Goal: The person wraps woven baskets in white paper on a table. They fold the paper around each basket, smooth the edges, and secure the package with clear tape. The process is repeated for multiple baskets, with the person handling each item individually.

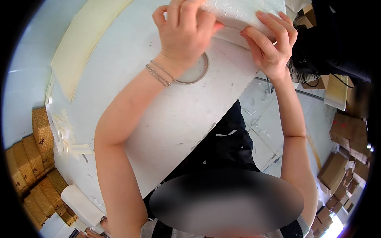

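At the far edge of the view a white block-shaped piece (248, 12) with a glossy, embossed-looking surface lies on the white table (170, 119). Its upper part is cut off, and I cannot tell its exact kind. My left hand (184, 27) is at its left end, with bent fingers against the near edge and the thumb tucked by its lower side. Curled fingers of my right hand (272, 41) grip the right part, the fingertips on its top and near side. A thin grey ring (207, 65) rests on the table, partly hidden under my left wrist.
Long cream sheets (73, 63) lie along the table's left side. Near them are white ribbon bows (65, 133) and a white padded-looking piece (81, 204). Woven tan boxes (33, 158) are stacked at left. Cardboard boxes (333, 170) crowd the right floor.
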The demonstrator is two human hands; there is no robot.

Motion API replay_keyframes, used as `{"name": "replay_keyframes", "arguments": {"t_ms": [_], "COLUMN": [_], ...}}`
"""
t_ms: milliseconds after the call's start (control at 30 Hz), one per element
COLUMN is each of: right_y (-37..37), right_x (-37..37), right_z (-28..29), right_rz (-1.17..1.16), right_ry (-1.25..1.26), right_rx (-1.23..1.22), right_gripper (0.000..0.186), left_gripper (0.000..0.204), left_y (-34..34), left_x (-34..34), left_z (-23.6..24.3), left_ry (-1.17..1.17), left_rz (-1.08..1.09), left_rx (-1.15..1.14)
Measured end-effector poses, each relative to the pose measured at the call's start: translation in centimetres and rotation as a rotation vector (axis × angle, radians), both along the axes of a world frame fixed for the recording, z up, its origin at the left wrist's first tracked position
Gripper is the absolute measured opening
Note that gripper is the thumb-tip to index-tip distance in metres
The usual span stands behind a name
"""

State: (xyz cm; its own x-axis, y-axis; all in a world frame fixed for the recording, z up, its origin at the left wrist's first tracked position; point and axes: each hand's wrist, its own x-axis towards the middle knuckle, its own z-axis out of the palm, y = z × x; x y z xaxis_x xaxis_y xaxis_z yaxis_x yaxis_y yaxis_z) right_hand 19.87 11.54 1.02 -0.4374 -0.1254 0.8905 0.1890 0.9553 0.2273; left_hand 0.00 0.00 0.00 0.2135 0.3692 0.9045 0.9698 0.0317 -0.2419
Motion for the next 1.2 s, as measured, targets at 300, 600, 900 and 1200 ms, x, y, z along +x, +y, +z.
{"name": "replay_keyframes", "arguments": {"t_ms": [300, 600, 900, 1200], "right_y": [-0.6, 0.4, -0.1, -0.3], "right_x": [-0.2, -1.1, -1.3, 0.7], "right_z": [0.0, -0.6, -0.5, 0.5], "right_rz": [-0.015, 0.01, -0.053, 0.008], "right_ry": [0.011, 0.104, 0.099, -0.146], "right_rx": [-0.07, 0.024, 0.04, -0.128], "right_gripper": [0.021, 0.058, 0.059, 0.059], "left_gripper": [0.036, 0.036, 0.051, 0.044], "left_y": [-1.0, -0.4, 0.2, 2.9], "left_x": [-0.1, -0.3, -0.1, -0.9], "left_z": [3.1, 2.8, 2.8, 3.2], "left_ry": [-0.02, -0.058, -0.023, -0.551], "left_rz": [-0.1, -0.14, -0.082, -0.443], "left_rx": [-0.11, -0.096, -0.064, 0.039]}}
